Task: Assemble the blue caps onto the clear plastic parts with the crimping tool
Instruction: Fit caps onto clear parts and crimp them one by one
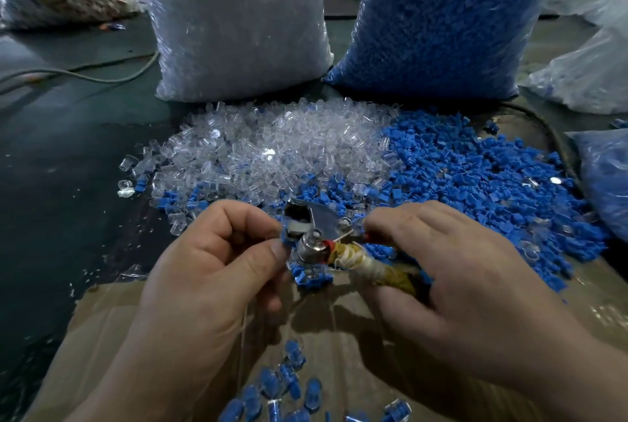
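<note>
Grip of left hand (210, 262) pinching blue cap (287, 240) at crimping tool (311, 246), right hand (452, 272) clasping handle (377, 270)

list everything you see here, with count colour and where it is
clear parts: loose pile, too many to count, clear, centre
blue caps: loose pile, many, blue, right of the clear parts
white bag: one, clear-white, behind the clear parts
blue bag: one, filled with blue, behind the blue caps
assembled pieces: a handful, blue and clear, on the cardboard at the bottom edge
cardboard: one sheet, brown, under the hands
cable: one, grey, far left
crimping tool: one, metal with a taped yellowish handle, between the hands
left hand: pinches one blue cap at the tool's head
right hand: grips the tool's handle
</note>
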### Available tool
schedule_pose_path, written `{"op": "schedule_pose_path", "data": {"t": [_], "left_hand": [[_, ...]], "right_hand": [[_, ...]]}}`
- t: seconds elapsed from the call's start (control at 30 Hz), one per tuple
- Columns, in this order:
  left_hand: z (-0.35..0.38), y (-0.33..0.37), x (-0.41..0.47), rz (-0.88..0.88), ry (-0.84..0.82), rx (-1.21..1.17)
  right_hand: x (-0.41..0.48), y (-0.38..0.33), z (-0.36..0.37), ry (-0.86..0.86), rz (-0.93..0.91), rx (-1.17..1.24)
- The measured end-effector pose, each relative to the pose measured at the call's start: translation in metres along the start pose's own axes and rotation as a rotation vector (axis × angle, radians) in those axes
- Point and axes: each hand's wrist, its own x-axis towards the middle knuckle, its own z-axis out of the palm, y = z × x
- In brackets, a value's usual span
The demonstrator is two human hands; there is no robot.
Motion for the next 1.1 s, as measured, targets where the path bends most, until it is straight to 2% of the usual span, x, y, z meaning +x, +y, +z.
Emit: {"op": "schedule_pose_path", "data": {"t": [0.8, 0.9, 1.0, 1.1], "left_hand": [[0.01, 0.014, -0.007, 0.02, 0.026, -0.036], [0.009, 0.015, -0.007, 0.039, 0.04, 0.034], [0.004, 0.014, -0.004, -0.013, 0.118, 0.083], [0.005, 0.011, -0.004, -0.12, 0.023, 0.255]], "right_hand": [[0.002, -0.005, 0.002, -0.009, -0.028, -0.04], [-0.001, -0.003, 0.002, -0.013, 0.008, 0.01], [0.001, 0.005, 0.002, -0.001, 0.06, -0.119], [0.009, 0.012, 0.005, -0.034, 0.148, -0.234]]}}
